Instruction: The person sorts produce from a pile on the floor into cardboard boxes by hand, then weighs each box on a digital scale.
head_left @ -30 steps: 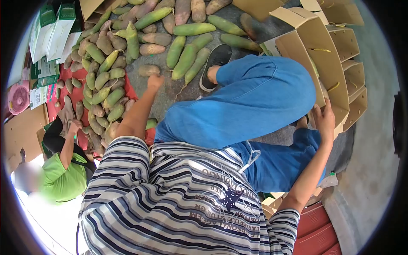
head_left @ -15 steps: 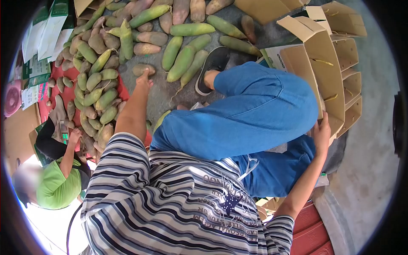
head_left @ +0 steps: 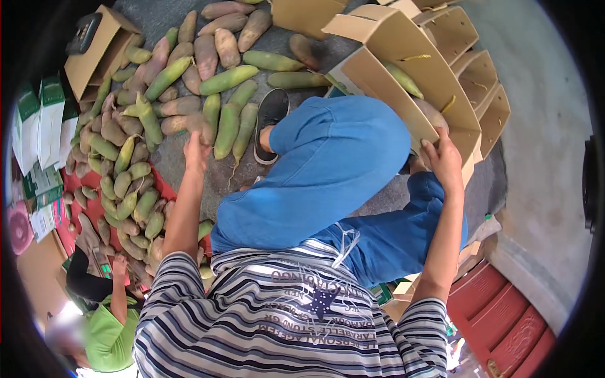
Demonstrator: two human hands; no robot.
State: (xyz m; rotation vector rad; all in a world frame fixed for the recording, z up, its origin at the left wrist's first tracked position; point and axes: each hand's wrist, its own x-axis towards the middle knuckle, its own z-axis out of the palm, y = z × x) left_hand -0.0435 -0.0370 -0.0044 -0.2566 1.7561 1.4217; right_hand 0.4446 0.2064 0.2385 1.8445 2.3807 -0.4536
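Observation:
My left hand (head_left: pixel 197 152) is closed at one end of a brownish radish (head_left: pixel 201 126), just above the grey floor covering. Beside it lie long green radishes (head_left: pixel 227 131) and pinkish-brown ones. On the other side, my right hand (head_left: pixel 446 159) grips the near edge of an open cardboard box (head_left: pixel 387 88), thumb outside and fingers over the rim. A green radish (head_left: pixel 403 80) and a pinkish radish (head_left: pixel 432 114) lie inside this box, partly hidden by its wall.
More cardboard boxes (head_left: pixel 480 79) with yellow cord handles stand behind the held one. A large radish pile (head_left: pixel 129 183) spreads over a red sheet at left. Beyond it a person in a green shirt (head_left: pixel 112 334) works. My bent knee (head_left: pixel 372 132) lies between my hands.
The view has shifted, bringing radishes inside the right-hand box into sight. My left hand has moved with the brownish radish towards the green ones. My right hand has shifted along the box edge.

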